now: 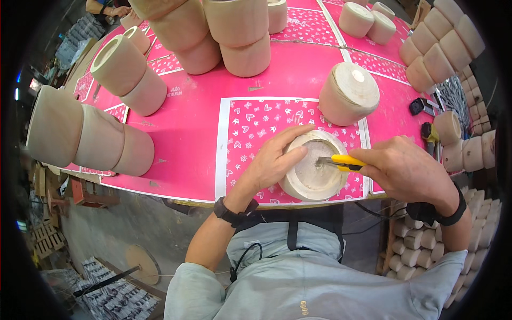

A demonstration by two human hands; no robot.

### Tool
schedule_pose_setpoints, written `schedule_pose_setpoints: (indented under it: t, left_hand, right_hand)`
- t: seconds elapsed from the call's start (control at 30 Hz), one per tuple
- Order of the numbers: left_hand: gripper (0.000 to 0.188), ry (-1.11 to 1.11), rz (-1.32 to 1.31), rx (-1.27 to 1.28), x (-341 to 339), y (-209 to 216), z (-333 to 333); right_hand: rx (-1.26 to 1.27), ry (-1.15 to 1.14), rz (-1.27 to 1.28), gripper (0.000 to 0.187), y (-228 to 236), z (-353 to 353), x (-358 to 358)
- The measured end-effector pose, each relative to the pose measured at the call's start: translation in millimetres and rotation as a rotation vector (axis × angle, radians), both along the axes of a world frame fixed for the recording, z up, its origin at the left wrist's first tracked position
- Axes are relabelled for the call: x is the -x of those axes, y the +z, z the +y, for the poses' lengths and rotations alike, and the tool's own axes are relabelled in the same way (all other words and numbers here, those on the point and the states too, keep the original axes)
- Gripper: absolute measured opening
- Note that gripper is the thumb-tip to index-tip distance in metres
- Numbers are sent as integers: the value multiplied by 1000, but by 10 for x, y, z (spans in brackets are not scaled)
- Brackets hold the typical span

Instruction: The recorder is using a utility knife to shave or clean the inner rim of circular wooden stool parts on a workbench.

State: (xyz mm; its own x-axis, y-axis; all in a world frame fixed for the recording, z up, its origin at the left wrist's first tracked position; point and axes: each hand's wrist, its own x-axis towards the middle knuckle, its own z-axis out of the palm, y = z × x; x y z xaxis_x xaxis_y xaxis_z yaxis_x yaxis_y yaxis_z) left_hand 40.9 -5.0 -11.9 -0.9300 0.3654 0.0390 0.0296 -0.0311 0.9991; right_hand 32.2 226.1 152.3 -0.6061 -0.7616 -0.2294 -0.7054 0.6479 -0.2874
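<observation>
A round beige pot [333, 184] with a thick rim sits on the pink patterned sheet close to the table's front edge. My left hand [274, 160] grips its left side, with the thumb over the rim. In my right hand [402, 165] is a yellow utility knife [345, 161], its blade reaching into the hollow. The blade tip is at a small rough dark spot [319, 163] on the inner bottom. Behind the pot, a closed-looking beige block-like pot [346, 96] stands with a pale round spot on top.
Stacked beige pots stand at the left [80, 130] and far middle [237, 32]; another stack [442, 45] rises at the right. A tape measure [428, 132] and a black tool [423, 106] lie right. Another person's hand [120, 10] shows at the far left.
</observation>
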Motion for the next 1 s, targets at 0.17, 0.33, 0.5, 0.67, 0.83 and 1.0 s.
schedule_pose_setpoints:
  t: [0.17, 0.33, 0.5, 0.67, 0.83, 1.0]
  left_hand:
    - [47, -6, 43, 22, 18, -7, 26]
    - [47, -9, 7, -18, 1, 7, 21]
    - [47, -14, 10, -40, 12, -29, 23]
    - [47, -7, -7, -39, 0, -23, 27]
    - [47, -8, -9, -65, 10, -27, 46]
    - [46, -26, -36, -49, 22, -5, 41]
  right_hand:
    - [-55, -32, 84, 14, 51, -58, -129]
    - [59, -117, -108, 27, 109, 8, -61]
    - [34, -193, -107, 28, 36, 43, -142]
    - [102, -202, -104, 29, 33, 69, -144]
    - [216, -215, -181, 31, 9, 156, -118]
    - [189, -338, -156, 33, 8, 328, -106]
